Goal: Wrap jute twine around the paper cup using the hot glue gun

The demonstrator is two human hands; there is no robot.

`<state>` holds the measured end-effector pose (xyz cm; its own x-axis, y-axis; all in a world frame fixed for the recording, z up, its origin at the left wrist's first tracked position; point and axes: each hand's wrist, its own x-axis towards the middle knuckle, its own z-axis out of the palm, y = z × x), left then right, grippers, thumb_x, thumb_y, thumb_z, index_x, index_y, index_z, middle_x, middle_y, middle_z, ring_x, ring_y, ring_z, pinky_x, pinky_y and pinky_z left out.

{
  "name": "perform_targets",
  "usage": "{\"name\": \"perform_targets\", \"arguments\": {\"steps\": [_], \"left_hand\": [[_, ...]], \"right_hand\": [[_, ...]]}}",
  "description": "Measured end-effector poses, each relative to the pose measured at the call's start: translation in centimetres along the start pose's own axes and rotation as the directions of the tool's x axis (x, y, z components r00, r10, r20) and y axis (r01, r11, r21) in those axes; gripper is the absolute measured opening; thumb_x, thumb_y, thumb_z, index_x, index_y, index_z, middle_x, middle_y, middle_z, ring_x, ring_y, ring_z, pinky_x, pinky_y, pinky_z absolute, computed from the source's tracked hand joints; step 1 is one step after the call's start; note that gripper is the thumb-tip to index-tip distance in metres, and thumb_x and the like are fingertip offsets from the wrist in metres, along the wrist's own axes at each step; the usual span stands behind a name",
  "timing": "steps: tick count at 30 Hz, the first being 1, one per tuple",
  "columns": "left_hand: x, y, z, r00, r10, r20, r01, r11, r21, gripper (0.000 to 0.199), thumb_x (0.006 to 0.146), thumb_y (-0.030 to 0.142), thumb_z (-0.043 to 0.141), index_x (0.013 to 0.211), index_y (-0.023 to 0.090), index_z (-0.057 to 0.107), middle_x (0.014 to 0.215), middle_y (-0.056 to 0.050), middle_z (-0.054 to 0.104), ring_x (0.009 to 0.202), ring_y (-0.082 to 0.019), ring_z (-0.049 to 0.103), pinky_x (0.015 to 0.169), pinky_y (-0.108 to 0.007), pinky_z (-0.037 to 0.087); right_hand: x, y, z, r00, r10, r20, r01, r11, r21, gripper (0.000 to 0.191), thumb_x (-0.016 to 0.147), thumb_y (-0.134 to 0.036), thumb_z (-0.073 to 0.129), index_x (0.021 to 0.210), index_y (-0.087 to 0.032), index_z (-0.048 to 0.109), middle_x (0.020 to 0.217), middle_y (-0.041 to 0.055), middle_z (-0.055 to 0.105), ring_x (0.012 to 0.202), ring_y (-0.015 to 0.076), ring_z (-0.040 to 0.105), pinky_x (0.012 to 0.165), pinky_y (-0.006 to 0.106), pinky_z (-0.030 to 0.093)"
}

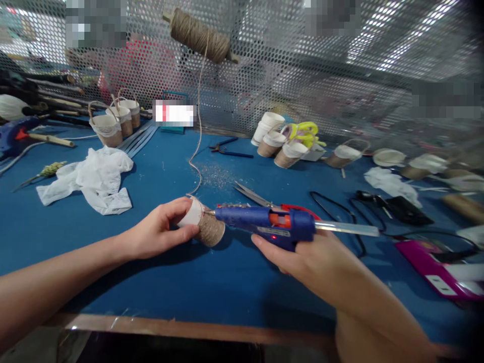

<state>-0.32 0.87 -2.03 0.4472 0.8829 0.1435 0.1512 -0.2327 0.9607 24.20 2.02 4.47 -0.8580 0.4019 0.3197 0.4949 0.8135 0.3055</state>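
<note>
My left hand (166, 229) is closed round a small white paper cup (192, 214), which is tilted on its side. Brown twine (210, 229) wraps the cup's lower part, and a loose strand (199, 126) runs up to a twine spool (199, 36) on the mesh. In my right hand (302, 257) is a blue glue gun (245, 219), with a clear glue stick (348, 229) jutting from its back. The gun's nozzle is at the cup's side, by the edge of the twine. Red-handled scissors (253, 194) lie just behind the gun, their handles partly hidden.
Pliers (230, 150) lie toward the back. Twine-wrapped cups (289, 153) stand at back right, others with handles (107, 130) at back left. White lace (93, 176) lies left. A black cable (333, 201) and a purple power strip (434, 272) are at right. Metal mesh (302, 70) closes off the back.
</note>
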Motion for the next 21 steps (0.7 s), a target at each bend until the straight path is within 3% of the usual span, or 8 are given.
{"name": "perform_targets", "arguments": {"steps": [3, 10, 21], "left_hand": [[0.0, 0.3, 0.0, 0.999, 0.046, -0.003, -0.046, 0.998, 0.03, 0.024, 0.084, 0.024, 0.05, 0.102, 0.01, 0.056, 0.099, -0.009, 0.053, 0.088, -0.017, 0.053, 0.079, -0.028, 0.043], [0.1, 0.5, -0.2, 0.995, 0.095, 0.007, -0.096, 0.994, 0.049, 0.018, 0.084, 0.02, 0.048, 0.097, 0.01, 0.057, 0.099, -0.009, 0.053, 0.092, -0.017, 0.053, 0.083, -0.028, 0.042], [0.1, 0.6, -0.1, 0.995, 0.096, 0.012, -0.097, 0.995, 0.034, 0.017, 0.084, 0.019, 0.049, 0.096, 0.01, 0.056, 0.1, -0.009, 0.052, 0.09, -0.017, 0.054, 0.08, -0.027, 0.044]], "right_hand": [[0.2, -0.2, -0.2, 0.992, -0.109, -0.071, 0.099, 0.987, -0.126, 0.044, 0.068, 0.005, 0.03, 0.071, -0.02, 0.066, 0.041, -0.0014, 0.053, 0.038, 0.0131, 0.049, 0.046, 0.024, 0.033], [0.0, -0.3, -0.2, 0.989, -0.134, -0.059, 0.121, 0.974, -0.192, 0.043, 0.064, 0.006, 0.033, 0.07, -0.021, 0.067, 0.044, 0.0, 0.057, 0.037, 0.0151, 0.052, 0.044, 0.025, 0.032], [-1.0, -0.5, 0.5, 0.994, -0.06, -0.093, 0.05, 0.993, -0.111, 0.042, 0.074, 0.002, 0.032, 0.075, -0.022, 0.066, 0.045, -0.0019, 0.054, 0.043, 0.0116, 0.049, 0.05, 0.023, 0.034]]}}
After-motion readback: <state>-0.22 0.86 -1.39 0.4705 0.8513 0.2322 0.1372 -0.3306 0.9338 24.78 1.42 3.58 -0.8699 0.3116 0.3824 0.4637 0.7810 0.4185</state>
